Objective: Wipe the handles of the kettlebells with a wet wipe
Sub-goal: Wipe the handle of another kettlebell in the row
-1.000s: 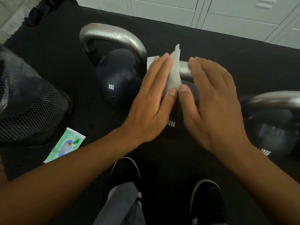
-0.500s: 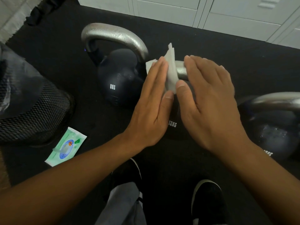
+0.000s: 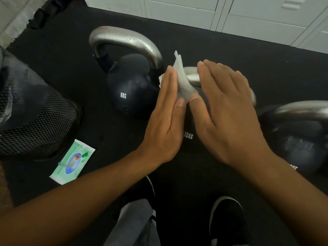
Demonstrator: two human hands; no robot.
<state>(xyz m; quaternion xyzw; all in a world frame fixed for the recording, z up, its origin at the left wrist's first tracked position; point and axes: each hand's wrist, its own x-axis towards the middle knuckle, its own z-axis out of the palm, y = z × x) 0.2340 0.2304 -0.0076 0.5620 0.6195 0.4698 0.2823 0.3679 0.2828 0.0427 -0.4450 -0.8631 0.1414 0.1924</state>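
Note:
Three black kettlebells with silver handles stand on the black mat: the 8 kg kettlebell [image 3: 131, 89] at left, the 12 kg kettlebell [image 3: 190, 139] in the middle, and a third kettlebell [image 3: 300, 139] at right. A white wet wipe [image 3: 182, 80] stands folded against the left end of the middle handle [image 3: 192, 75]. My left hand [image 3: 166, 118] lies flat with straight fingers over the wipe, its thumb pinching the wipe's lower end. My right hand [image 3: 229, 110] rests on top of the same handle, fingers nearly straight, thumb tip touching the wipe. Most of that handle is hidden.
A green wet-wipe packet [image 3: 72, 162] lies on the mat at lower left, beside a black mesh bin [image 3: 39, 125]. White lockers [image 3: 248, 15] line the far edge. My two black shoes [image 3: 229, 221] stand just below the kettlebells.
Both hands and the wipe have slid a little to the left along the middle kettlebell's handle, toward its left end. Nothing else has moved.

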